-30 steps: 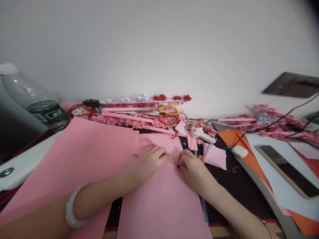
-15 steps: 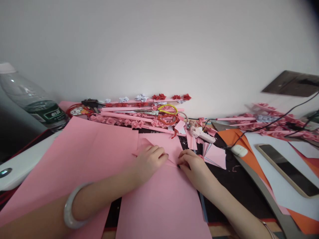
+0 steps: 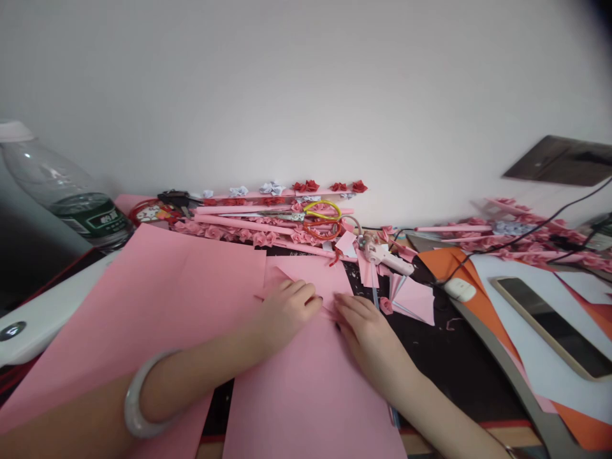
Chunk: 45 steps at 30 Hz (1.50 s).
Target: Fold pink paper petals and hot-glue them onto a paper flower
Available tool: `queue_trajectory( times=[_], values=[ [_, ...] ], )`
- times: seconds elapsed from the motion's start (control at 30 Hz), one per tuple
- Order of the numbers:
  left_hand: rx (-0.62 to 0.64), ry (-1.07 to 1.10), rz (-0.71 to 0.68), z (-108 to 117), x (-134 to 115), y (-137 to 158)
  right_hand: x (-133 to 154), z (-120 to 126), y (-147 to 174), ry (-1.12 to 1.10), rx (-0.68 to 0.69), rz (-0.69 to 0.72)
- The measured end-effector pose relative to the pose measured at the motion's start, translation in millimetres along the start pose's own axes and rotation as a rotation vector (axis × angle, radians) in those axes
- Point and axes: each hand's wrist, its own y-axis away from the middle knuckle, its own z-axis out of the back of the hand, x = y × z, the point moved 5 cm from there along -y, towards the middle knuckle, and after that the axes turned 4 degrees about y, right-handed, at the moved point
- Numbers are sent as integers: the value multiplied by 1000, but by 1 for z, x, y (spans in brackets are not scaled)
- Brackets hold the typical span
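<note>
At ten o'clock from your hands stood a bottle (image 3: 93, 213), clear, smooth plastic with a white cap and green label; you couldn't tell how much liquid it held. Below it, at nine, lay a long, glossy white bar (image 3: 43, 315). A broad, flat pink sheet (image 3: 182, 287) spread under your left forearm, which wore a smooth, round bangle (image 3: 136, 401) at eight. Crinkled paper flowers (image 3: 306, 185) on thin rolled stems lined the wall at twelve.

In the middle, the folded paper (image 3: 276, 280), pink and sharp-cornered, lay across the far part of a long pink sheet (image 3: 310, 395), which ran down to six. Your left hand (image 3: 289, 312) pressed over it, fingers curled; your right hand (image 3: 370, 335) had its fingertips at the right end. You couldn't tell whether either one pinched it.

At twelve to one lay scissors (image 3: 322, 210) with looped yellow handles, then a pale, hard-bodied glue gun (image 3: 385, 257) at one. At three came fanned small pink squares (image 3: 415, 299), a rounded white gadget (image 3: 459, 290), and a flat, dark-screened phone (image 3: 554, 325) on white paper (image 3: 504, 280).
</note>
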Motion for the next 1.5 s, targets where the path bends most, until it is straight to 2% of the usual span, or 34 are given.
queue_trajectory(
  times=[0.17, 0.47, 0.73, 0.9, 1.23, 1.33, 1.5],
  values=[
    [-19, -23, 6, -2, 0, 2, 10, -13, 16, 160, -28, 52],
    [-58, -95, -53, -10, -4, 11, 22, -17, 26, 323, -84, 145],
    [14, 65, 25, -8, -3, 16, 22, -14, 27, 261, -92, 121],
    [-11, 157, 54, -6, -1, 16, 26, -12, 27, 246, -130, 168],
    [-176, 82, -24, -8, -4, 20, 31, -12, 30, 225, -133, 197],
    [-182, 75, -45, -8, -5, 22, 32, -13, 31, 223, -127, 199],
    [-121, 8, -138, -16, -10, 26, 34, -14, 32, 213, -89, 223]
  ],
)
